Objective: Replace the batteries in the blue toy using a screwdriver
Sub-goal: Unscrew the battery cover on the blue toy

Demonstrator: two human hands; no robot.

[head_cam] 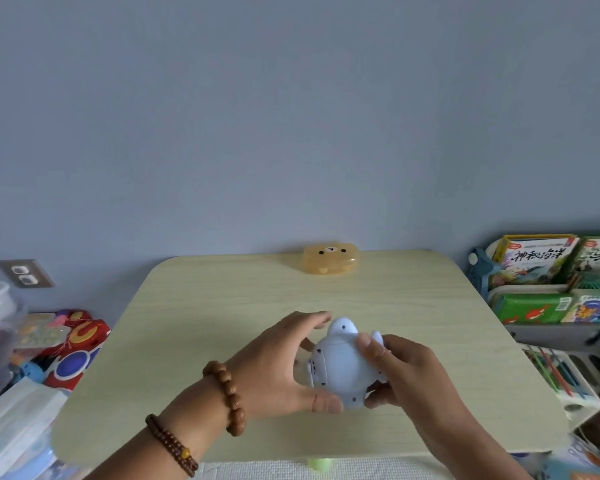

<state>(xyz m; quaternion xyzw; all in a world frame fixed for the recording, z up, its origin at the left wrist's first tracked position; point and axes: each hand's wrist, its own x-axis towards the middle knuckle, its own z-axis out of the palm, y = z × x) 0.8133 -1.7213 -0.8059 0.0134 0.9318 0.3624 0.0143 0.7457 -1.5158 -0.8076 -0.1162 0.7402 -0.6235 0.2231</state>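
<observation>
Blue toy (340,367): held above the tabletop (222,299), near its front edge, between both hands.
Left hand (274,365): clamped on the toy's left side, thumb under the lower edge.
Right hand (406,372): clamped on the toy's right side.
Step in hand (judged): turning the toy to locate the battery cover.
Technique: rotate slowly; keep both grips firm.
Screwdriver: not visible.
Orange bear case (330,263): far edge, well apart.

At the right edge of the frame, a colourful children's picture book with an ocean scene (534,259) standing in a grey rack (551,336) bears the large dark title 神秘海洋. The lettering on the neighbouring green books is too blurred to read.
</observation>
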